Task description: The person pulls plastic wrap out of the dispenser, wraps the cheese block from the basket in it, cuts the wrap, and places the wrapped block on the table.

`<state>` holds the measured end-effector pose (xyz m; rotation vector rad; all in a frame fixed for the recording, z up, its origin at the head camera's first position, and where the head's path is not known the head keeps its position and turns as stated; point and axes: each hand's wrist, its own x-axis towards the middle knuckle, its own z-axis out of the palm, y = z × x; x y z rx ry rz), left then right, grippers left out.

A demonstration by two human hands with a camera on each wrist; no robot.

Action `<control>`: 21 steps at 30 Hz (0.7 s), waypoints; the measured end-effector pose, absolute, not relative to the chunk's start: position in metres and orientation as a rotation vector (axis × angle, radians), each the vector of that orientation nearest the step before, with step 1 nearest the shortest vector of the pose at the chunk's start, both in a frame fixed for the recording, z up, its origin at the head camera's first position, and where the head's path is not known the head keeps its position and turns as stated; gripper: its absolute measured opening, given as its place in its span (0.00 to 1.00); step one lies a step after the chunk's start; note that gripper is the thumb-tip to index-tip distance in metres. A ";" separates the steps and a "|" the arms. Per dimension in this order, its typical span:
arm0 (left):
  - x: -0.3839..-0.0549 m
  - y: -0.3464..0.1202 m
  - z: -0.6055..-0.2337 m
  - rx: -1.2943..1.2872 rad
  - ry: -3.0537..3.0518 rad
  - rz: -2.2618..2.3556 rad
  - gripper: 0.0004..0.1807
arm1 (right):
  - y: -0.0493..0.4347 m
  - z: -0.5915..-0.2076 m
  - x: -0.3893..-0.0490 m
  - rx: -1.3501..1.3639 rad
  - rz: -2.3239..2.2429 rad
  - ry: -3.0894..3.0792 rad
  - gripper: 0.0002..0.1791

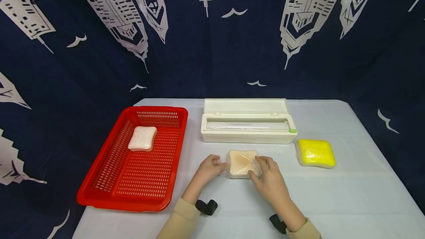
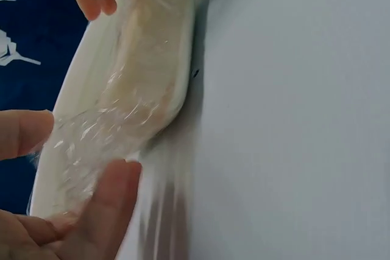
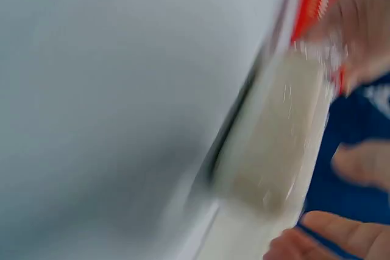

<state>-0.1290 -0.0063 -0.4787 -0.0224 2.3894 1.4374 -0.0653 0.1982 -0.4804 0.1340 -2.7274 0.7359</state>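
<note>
A cream bread-slice-shaped block [image 1: 242,163], covered in clear plastic film [image 2: 85,144], lies on the table between the two hands. Loose film bunches out at the block's left end. My left hand [image 1: 210,169] touches that loose film; the left wrist view shows its thumb and finger spread apart on either side of it. At the block's right side is my right hand [image 1: 273,182], thumb and fingers apart around the near right corner. In the right wrist view, its fingers [image 3: 347,235] stand off the block, and that picture is blurred.
Behind the block stands a white film dispenser box [image 1: 247,137], lid raised, a film roll inside. A yellow wrapped block [image 1: 316,153] lies to the right. On the left, a red basket [image 1: 132,204] holds a pale speckled block [image 1: 142,138]. The white table [image 1: 362,194] meets a dark patterned cloth behind.
</note>
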 end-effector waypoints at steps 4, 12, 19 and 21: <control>-0.128 -0.016 -0.475 -0.103 2.377 1.426 0.23 | 0.221 -0.477 -0.077 0.113 1.051 -2.909 0.53; -0.132 -0.019 -0.477 -0.144 2.379 1.539 0.06 | 0.229 -0.487 -0.095 0.191 1.235 -3.027 0.67; -0.137 -0.009 -0.480 -0.266 2.126 1.816 0.09 | 0.224 -0.492 -0.100 0.174 1.157 -3.011 0.60; -0.138 -0.002 -0.479 -0.304 2.031 1.890 0.11 | 0.223 -0.493 -0.100 0.174 1.149 -2.994 0.58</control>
